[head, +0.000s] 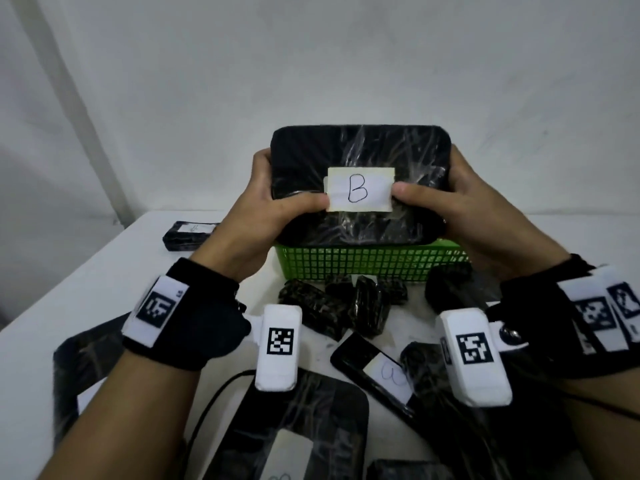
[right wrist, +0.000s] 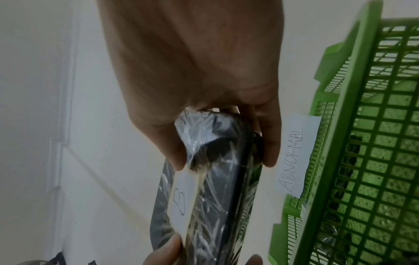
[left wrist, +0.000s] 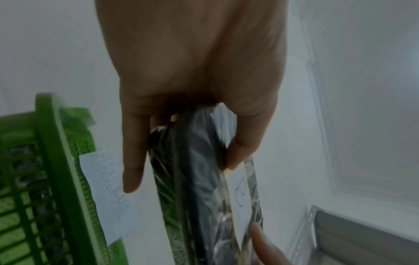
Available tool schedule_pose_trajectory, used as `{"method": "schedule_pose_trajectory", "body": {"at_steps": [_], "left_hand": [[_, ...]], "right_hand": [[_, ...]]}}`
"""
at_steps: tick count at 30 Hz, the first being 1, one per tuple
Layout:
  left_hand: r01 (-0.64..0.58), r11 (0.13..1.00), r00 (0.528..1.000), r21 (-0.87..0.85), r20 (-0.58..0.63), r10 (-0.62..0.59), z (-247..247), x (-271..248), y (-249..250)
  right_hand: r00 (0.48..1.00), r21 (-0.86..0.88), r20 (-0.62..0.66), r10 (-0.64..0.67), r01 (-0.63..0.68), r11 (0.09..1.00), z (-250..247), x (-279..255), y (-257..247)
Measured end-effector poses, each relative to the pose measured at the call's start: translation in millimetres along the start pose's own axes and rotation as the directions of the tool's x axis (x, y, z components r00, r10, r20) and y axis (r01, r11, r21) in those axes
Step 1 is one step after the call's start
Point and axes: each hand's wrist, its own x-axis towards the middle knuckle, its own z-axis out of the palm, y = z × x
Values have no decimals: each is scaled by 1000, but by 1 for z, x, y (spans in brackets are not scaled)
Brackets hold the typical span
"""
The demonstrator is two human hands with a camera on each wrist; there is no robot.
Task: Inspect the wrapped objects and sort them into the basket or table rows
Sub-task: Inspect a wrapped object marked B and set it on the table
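I hold a large flat black object wrapped in clear film (head: 360,154) upright above the green basket (head: 367,265). A white paper label marked "B" (head: 359,189) faces me. My left hand (head: 277,195) grips its left edge, thumb on the front beside the label. My right hand (head: 450,199) grips the right edge the same way. In the left wrist view the wrapped object (left wrist: 199,179) runs edge-on between thumb and fingers (left wrist: 132,161); the right wrist view shows the wrapped object (right wrist: 217,188) likewise. The basket (right wrist: 362,161) carries a paper tag reading "ABNORMAL" (right wrist: 294,157).
Several smaller wrapped black items (head: 332,306) lie on the white table (head: 69,306) in front of the basket. A slim wrapped item with a label (head: 374,368) lies nearer me, a large flat one (head: 298,427) at the bottom. Another wrapped item (head: 188,233) lies far left.
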Motion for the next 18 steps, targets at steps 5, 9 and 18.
{"method": "schedule_pose_trajectory", "body": {"at_steps": [5, 9, 18], "left_hand": [[-12, 1000, 999, -2, 38, 13, 3, 0, 3], [-33, 999, 999, 24, 27, 33, 7, -1, 3], [-45, 992, 999, 117, -20, 47, 13, 5, -11]], "right_hand": [[998, -51, -30, -49, 47, 998, -2, -1, -5], [997, -59, -34, -68, 66, 996, -5, -4, -8], [992, -240, -117, -50, 20, 971, -5, 0, 8]]}}
